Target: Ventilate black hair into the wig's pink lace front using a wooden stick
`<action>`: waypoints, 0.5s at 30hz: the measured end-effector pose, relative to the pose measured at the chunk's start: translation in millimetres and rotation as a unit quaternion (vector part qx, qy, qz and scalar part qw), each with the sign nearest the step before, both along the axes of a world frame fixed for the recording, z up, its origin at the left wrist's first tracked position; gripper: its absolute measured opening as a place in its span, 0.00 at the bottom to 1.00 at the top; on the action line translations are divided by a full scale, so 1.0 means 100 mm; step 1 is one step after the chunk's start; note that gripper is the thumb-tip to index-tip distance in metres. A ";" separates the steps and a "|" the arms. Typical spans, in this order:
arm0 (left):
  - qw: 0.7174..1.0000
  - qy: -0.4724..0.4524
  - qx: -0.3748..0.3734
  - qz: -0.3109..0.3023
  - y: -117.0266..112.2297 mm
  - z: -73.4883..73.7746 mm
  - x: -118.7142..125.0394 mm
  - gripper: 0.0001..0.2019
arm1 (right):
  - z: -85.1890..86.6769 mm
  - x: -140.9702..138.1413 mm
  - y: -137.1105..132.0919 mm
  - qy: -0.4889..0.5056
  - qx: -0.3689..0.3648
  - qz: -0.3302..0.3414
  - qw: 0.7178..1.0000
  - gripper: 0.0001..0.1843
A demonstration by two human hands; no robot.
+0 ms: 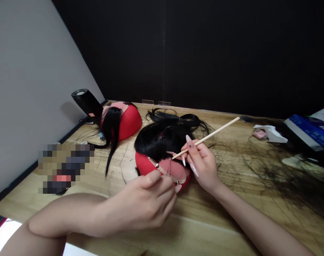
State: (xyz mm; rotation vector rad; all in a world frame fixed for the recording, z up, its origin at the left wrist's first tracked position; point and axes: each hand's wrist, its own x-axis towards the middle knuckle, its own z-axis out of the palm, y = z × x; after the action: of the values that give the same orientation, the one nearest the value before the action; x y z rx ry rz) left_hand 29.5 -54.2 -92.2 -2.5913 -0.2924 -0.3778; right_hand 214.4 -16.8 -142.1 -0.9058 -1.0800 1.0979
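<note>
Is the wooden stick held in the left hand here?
No, the right hand holds the wooden stick, which slants up to the right above it.

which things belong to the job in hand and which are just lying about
Part of the job:
thin pale wooden stick, in the right hand
red dome-shaped form with pink mesh, beside the left hand
long black hair on that form

Seemingly lying about:
second red form
black cylinder with orange label
blue-and-white packet
crumpled white tissue

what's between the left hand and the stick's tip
A few thin dark strands show there in the head view, against the pink patch of the red form.
</note>
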 end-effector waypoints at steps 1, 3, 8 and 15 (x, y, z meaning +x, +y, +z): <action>1.000 -0.006 -0.012 -0.020 0.00 0.00 0.01 0.12 | 0.00 0.00 0.00 -0.002 0.003 0.000 1.000 0.21; 0.996 -0.023 -0.062 -0.063 0.03 -0.02 0.03 0.12 | 0.00 0.00 -0.01 -0.006 0.004 0.002 1.000 0.21; 0.966 -0.027 -0.214 -0.139 0.18 -0.14 0.10 0.14 | -0.02 0.01 -0.02 -0.012 0.010 0.010 1.000 0.20; 0.921 -0.015 -0.357 -0.155 0.28 -0.14 0.11 0.17 | -0.03 0.02 -0.04 -0.035 0.030 0.005 0.999 0.20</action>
State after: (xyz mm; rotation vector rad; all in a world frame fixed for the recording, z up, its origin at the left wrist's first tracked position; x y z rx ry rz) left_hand 40.4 -26.0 -105.7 -3.3716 -0.0177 -0.4899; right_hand 216.0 -20.7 -145.4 -0.8980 -1.1695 1.0430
